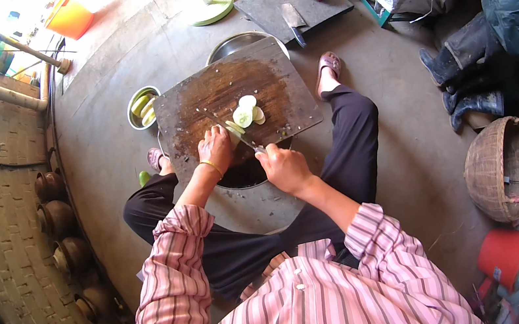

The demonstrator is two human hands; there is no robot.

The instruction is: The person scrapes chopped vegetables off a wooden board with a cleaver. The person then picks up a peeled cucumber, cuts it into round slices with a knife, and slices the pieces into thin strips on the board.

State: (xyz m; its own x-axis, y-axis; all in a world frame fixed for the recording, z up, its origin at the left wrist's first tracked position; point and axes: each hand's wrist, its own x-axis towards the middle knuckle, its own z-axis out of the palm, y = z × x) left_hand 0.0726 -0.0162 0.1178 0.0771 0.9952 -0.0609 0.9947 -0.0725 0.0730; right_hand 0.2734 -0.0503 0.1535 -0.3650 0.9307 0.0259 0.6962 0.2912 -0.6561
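A dark, worn wooden cutting board (197,98) lies across a wide metal basin between my knees. My right hand (287,170) is closed round the handle of a kitchen knife (247,140), its blade slanting up and left over the board's near edge. Left of the blade, my left hand (215,148) is closed, fingers bent, on a cucumber that it mostly hides. Against the blade's far side leans a pale green slice (235,127). Several round cucumber slices (247,109) lie overlapping just beyond it.
Left of the board, a metal bowl (131,117) holds several green-yellow cucumbers. A cleaver (293,21) rests on a low dark slab (325,12) at the far right. Rubber boots (474,105), a wicker basket (497,175) and a red bucket (503,255) stand along the right; pots (57,218) line the left wall.
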